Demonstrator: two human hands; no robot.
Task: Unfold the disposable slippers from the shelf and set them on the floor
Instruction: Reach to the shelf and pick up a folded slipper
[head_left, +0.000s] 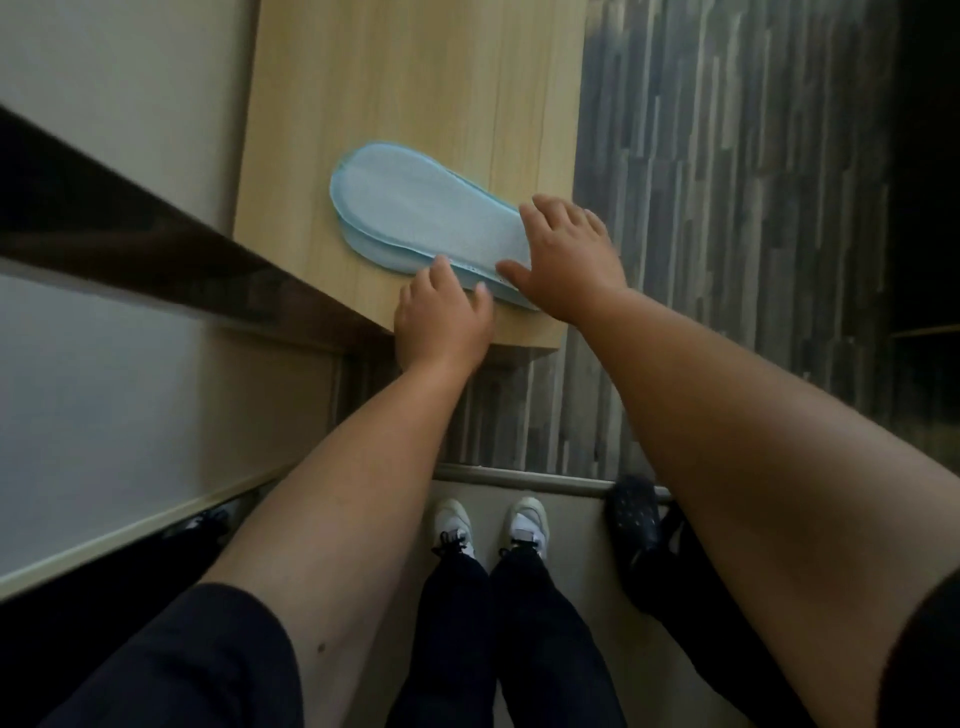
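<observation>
A flat stack of light blue disposable slippers (415, 208) lies sole-up on the light wooden shelf (405, 78), its near end close to the shelf's front corner. My left hand (441, 317) rests at the stack's near edge, fingertips on the rim. My right hand (569, 254) lies flat on the stack's right end, fingers spread over it and thumb against the rim. Neither hand has lifted the slippers off the shelf. The right end of the stack is hidden under my right hand.
Grey plank-pattern floor (727, 208) runs to the right of the shelf. My feet in white sneakers (488, 525) stand on a pale floor behind a metal threshold strip (519, 475). A dark dotted shoe (634, 514) sits at the right. A cabinet front (104, 364) stands to the left.
</observation>
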